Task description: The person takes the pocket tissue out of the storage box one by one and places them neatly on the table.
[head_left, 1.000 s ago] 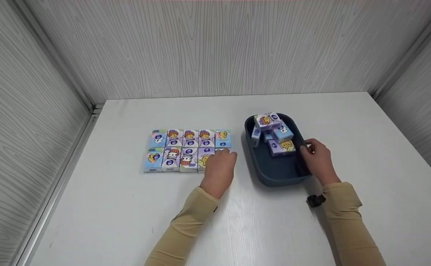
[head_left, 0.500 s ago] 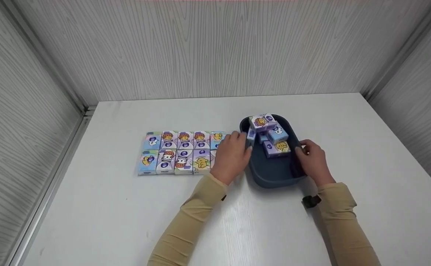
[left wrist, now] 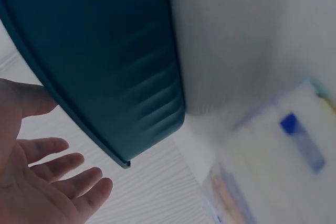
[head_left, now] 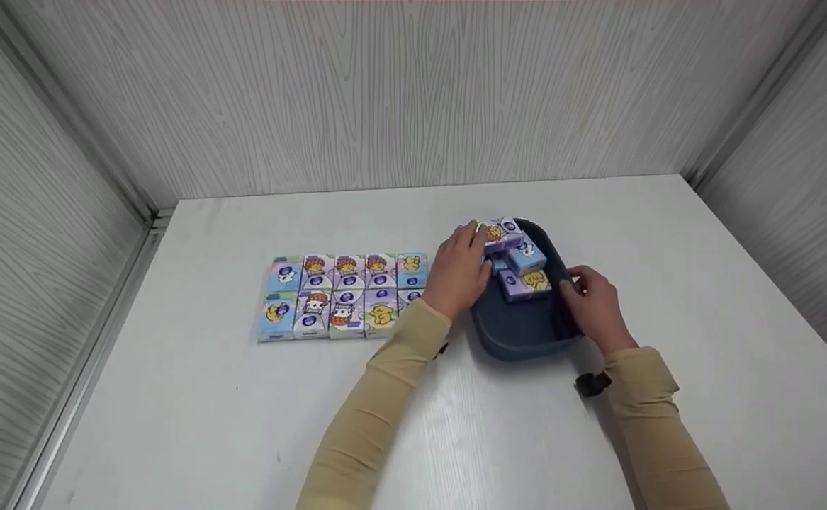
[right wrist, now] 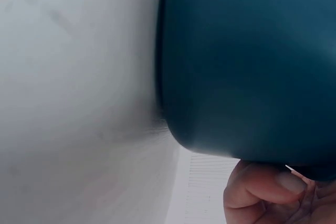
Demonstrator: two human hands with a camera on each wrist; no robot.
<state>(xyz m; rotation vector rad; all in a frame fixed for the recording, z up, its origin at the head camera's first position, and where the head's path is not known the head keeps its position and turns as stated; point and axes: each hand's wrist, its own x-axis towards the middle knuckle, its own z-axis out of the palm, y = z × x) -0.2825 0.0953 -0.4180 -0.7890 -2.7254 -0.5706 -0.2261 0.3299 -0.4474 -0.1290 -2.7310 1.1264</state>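
Note:
A dark blue plastic bin holds several small tissue packs with cartoon prints, heaped toward its far end. My right hand grips the bin's right wall at the rim. Over the left rim reaches my left hand, its fingertips right at the topmost purple-and-white pack. In the left wrist view the fingers are spread and loosely bent beside the bin's outer wall. The right wrist view shows curled fingers at the bin's edge.
Left of the bin, two rows of similar tissue packs lie side by side on the white table. The left forearm partly covers the row's right end. Wood-grain panels stand behind and at both sides.
My left hand has moved right and away from me, from the right end of the laid-out rows to the packs in the bin. The right hand stays on the bin.

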